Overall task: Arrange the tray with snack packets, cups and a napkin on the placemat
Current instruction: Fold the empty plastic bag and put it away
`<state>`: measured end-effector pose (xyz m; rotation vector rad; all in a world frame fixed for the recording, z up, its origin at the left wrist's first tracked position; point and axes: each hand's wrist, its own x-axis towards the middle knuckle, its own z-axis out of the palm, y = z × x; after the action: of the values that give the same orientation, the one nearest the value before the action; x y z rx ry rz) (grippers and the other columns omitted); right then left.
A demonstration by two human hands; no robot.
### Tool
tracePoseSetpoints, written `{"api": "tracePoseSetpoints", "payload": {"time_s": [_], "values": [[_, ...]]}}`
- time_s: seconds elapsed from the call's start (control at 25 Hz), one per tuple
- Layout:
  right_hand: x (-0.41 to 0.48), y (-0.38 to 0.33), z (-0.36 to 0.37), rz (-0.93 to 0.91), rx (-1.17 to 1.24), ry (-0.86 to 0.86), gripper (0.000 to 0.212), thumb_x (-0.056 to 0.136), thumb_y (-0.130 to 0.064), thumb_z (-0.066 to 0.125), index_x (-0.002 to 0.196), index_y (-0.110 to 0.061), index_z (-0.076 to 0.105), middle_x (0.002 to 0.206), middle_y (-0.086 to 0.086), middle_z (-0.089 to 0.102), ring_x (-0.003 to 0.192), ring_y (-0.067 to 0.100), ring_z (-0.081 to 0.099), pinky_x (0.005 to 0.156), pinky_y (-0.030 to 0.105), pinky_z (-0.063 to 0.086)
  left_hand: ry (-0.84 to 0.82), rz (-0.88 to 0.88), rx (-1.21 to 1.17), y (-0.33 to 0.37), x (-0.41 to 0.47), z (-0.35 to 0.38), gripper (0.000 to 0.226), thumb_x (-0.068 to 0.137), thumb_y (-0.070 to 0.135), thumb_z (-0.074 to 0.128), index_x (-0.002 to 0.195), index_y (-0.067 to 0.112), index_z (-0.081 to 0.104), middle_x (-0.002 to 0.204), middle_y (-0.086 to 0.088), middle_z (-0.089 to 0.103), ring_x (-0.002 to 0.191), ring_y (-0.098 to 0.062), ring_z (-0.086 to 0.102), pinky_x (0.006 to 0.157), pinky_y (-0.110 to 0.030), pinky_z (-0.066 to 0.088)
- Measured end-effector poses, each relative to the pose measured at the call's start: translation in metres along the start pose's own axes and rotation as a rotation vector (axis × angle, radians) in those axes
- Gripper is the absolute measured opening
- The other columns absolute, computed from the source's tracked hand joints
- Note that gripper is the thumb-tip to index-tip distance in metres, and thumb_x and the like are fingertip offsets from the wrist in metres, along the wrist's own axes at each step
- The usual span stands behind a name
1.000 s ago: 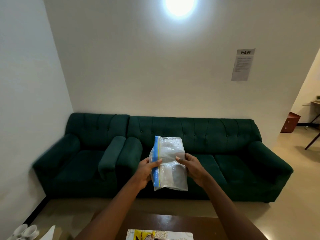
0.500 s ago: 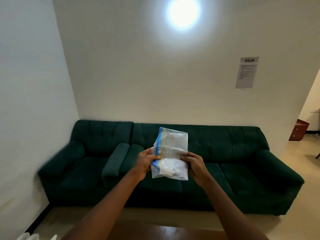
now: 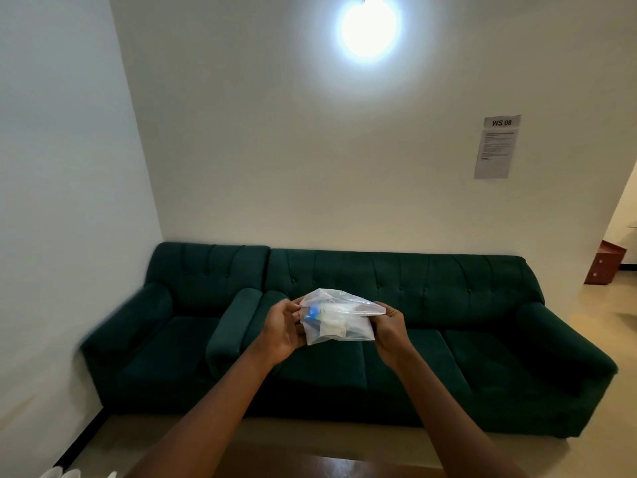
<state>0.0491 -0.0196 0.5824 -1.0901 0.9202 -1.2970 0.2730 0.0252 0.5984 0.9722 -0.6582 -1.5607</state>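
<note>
Fingers (image 3: 293, 307) of left hand (image 3: 281, 327) and right hand (image 3: 391, 331) pinch bag (image 3: 339, 320): clear, crumpled plastic, blue strip, white contents, before sofa (image 3: 482, 339).

Extending both bare forearms forward at chest height; left grip (image 3: 281, 327) and right grip (image 3: 391, 334) pinching opposite edges of one bag (image 3: 339, 320).

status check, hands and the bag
Left hand and right hand both gripping clear zip bag, held mid-air before green sofa. Tray not in view. Nothing obstructing.
</note>
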Motion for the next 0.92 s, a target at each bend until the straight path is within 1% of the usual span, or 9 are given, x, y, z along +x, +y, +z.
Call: {"api": "tracePoseSetpoints", "payload": {"time_s": [0.12,0.28,0.36,0.48,0.56,0.68,0.76,0.84,0.92], "values": [[0.004,0.003,0.004,-0.143,-0.101,0.225,0.045,0.074,0.025,0.035,0.073,0.000,0.072,0.090,0.018,0.073,0.082,0.032,0.066,0.070,0.039,0.055,0.010,-0.178,-0.045,-0.004,-0.003,-0.001,0.095,0.085,0.066,0.065,0.145,-0.001,0.036,0.131,-0.028,0.064,0.108,-0.042,0.072,0.095,-0.056,0.058],[0.002,0.002,0.009,-0.373,-0.273,0.433,0.054,0.070,0.025,0.038,0.078,-0.011,0.077,0.106,0.006,0.064,0.098,0.021,0.065,0.075,0.014,0.053,0.016,-0.218,-0.192,-0.033,-0.007,0.019,0.149,0.061,0.079,0.081,0.160,0.001,0.000,0.134,-0.036,0.058,0.121,-0.044,0.067,0.103,-0.058,0.054],[-0.003,0.005,0.016,-0.471,-0.377,0.455,0.055,0.071,0.027,0.040,0.085,-0.010,0.078,0.112,0.002,0.059,0.101,0.012,0.063,0.077,0.010,0.052,-0.040,-0.235,-0.191,-0.047,-0.009,0.039,0.142,0.062,0.079,0.080,0.158,0.000,0.013,0.137,-0.037,0.058,0.122,-0.043,0.066,0.107,-0.057,0.052],[-0.014,0.017,0.024,-0.582,-0.518,0.358,0.052,0.074,0.027,0.046,0.096,-0.010,0.076,0.119,-0.005,0.054,0.110,-0.006,0.057,0.085,0.015,0.057,-0.122,-0.148,-0.221,-0.036,-0.006,0.065,0.098,0.074,0.070,0.079,0.142,0.004,0.053,0.135,-0.028,0.065,0.121,-0.037,0.067,0.112,-0.053,0.049],[-0.017,0.025,0.024,-0.609,-0.529,0.273,0.046,0.082,0.025,0.049,0.100,-0.009,0.075,0.121,-0.005,0.052,0.114,-0.007,0.056,0.086,0.016,0.059,-0.026,-0.043,-0.263,-0.021,0.001,0.070,0.066,0.085,0.043,0.081,0.135,0.007,0.060,0.127,-0.026,0.071,0.118,-0.042,0.069,0.103,-0.056,0.055],[-0.021,0.027,0.016,-0.582,-0.448,0.218,0.039,0.085,0.018,0.055,0.093,-0.013,0.076,0.110,-0.006,0.060,0.100,0.008,0.066,0.074,0.018,0.058,0.185,0.046,-0.079,-0.006,0.007,0.057,0.054,0.084,0.005,0.080,0.133,-0.004,0.060,0.125,-0.029,0.069,0.117,-0.047,0.068,0.095,-0.059,0.058],[-0.019,0.022,0.009,-0.450,-0.231,0.269,0.029,0.086,0.010,0.056,0.089,-0.014,0.071,0.097,0.003,0.068,0.084,0.019,0.071,0.066,0.022,0.057,0.214,0.075,0.023,-0.002,0.010,0.045,0.054,0.080,-0.001,0.082,0.131,-0.006,0.062,0.125,-0.029,0.070,0.117,-0.048,0.068,0.096,-0.059,0.057],[-0.012,0.010,0.003,-0.204,0.019,0.255,0.012,0.093,-0.003,0.057,0.100,-0.009,0.064,0.098,0.016,0.072,0.078,0.023,0.076,0.062,0.026,0.060,0.169,0.077,0.090,0.000,0.009,0.037,0.053,0.079,0.001,0.083,0.128,-0.003,0.065,0.126,-0.026,0.071,0.117,-0.045,0.068,0.099,-0.058,0.057],[-0.003,-0.001,0.002,0.020,-0.069,0.095,0.024,0.096,-0.023,0.067,0.117,-0.013,0.059,0.107,0.012,0.073,0.082,0.021,0.078,0.062,0.028,0.061,0.106,0.047,0.192,-0.001,0.007,0.036,0.052,0.078,0.005,0.084,0.127,-0.001,0.067,0.122,-0.023,0.073,0.109,-0.040,0.071,0.095,-0.053,0.060]]}}
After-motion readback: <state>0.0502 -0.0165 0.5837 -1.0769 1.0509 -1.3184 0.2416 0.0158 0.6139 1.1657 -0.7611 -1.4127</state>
